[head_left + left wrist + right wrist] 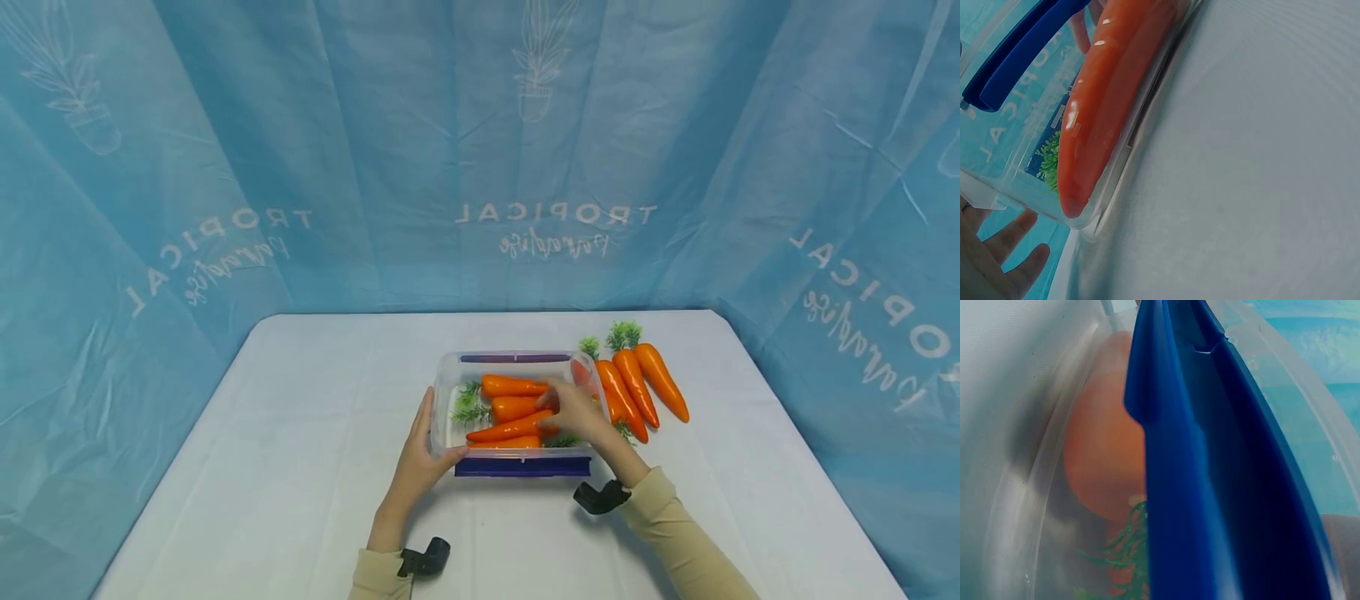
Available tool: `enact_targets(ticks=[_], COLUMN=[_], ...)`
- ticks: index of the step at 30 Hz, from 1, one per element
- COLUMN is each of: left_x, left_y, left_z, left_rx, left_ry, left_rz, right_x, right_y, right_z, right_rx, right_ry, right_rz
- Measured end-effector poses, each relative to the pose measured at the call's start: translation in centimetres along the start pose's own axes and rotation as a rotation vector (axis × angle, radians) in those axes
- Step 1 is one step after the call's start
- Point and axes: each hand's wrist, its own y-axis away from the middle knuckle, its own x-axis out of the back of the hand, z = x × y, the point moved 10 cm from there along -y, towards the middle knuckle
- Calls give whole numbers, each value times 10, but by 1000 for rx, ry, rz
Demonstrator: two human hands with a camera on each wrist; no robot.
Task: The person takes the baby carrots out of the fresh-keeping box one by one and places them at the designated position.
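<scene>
The left hand [423,457], fingers spread apart, lies against the clear container's [525,454] left end, the right hand's [576,410] fingers curve over carrots inside [513,408], pinching or not I cannot tell, and loose carrots [636,387] lie past its right end.

Widest approach from 9 to 11 o'clock; crowded from 2 to 4.
Bare table [300,400] lies open left of the box [454,432]; the left hand [420,454] bars 8, the blue flap [522,467] 6, loose carrots [637,387] 2 to 3, the right hand [573,411] 3 to 4; the curtain [517,279] walls off 12.
</scene>
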Motion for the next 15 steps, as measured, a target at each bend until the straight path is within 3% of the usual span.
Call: enact_targets(ticks=[5, 12, 15], left_x=[0, 0, 0], left_y=[0, -1, 0], left_z=[0, -1, -1], left_rx=[-5, -7, -5], left_ry=[4, 2, 3], left_rz=[0, -2, -4], right_x=[-5, -13, -14], right_y=[1, 0, 0], right_z=[2, 8, 7], right_rx=[-26, -51, -38], right_ry=[-43, 46, -10], right_rz=[-43, -104, -106])
